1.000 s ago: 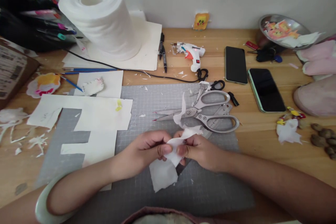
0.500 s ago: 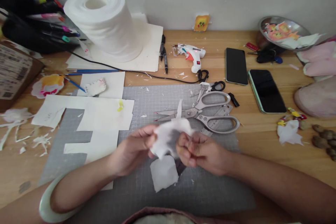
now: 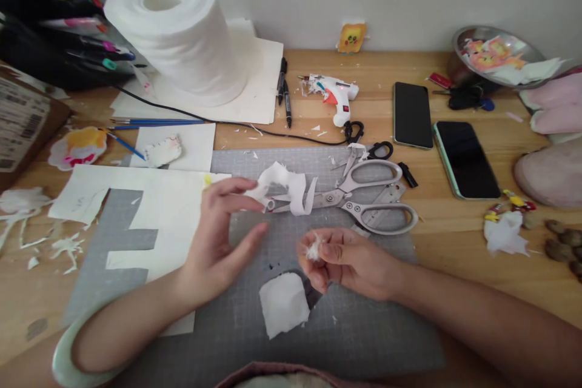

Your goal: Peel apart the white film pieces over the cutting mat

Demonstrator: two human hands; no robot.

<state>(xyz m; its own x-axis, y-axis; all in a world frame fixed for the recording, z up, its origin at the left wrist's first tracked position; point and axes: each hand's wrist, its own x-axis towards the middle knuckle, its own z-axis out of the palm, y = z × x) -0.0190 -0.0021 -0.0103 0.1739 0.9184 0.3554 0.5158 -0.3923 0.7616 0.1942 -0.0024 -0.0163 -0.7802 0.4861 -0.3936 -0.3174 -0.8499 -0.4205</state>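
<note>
My left hand (image 3: 227,236) is open, its thumb and fingers spread, just left of a torn strip of white tissue (image 3: 295,191). That strip lies curled over the blades of the grey scissors (image 3: 364,194). My right hand (image 3: 341,260) is closed on a small fluffy wad of white tissue (image 3: 314,247), pinched between thumb and fingers. Below and between the hands, a white square pad (image 3: 284,304) with uneven edges rests on the grey cutting mat (image 3: 227,339).
A big white tissue roll (image 3: 168,42) stands on card at the back left. A glue gun (image 3: 339,97), markers (image 3: 284,94), two phones (image 3: 411,115) and a metal bowl (image 3: 495,57) line the back and right. Cut white card (image 3: 173,200) covers the mat's left part.
The left hand has let go of the torn tissue and drawn back leftward, opening. The tissue now lies across the scissors, while a small wad stays in the right hand.
</note>
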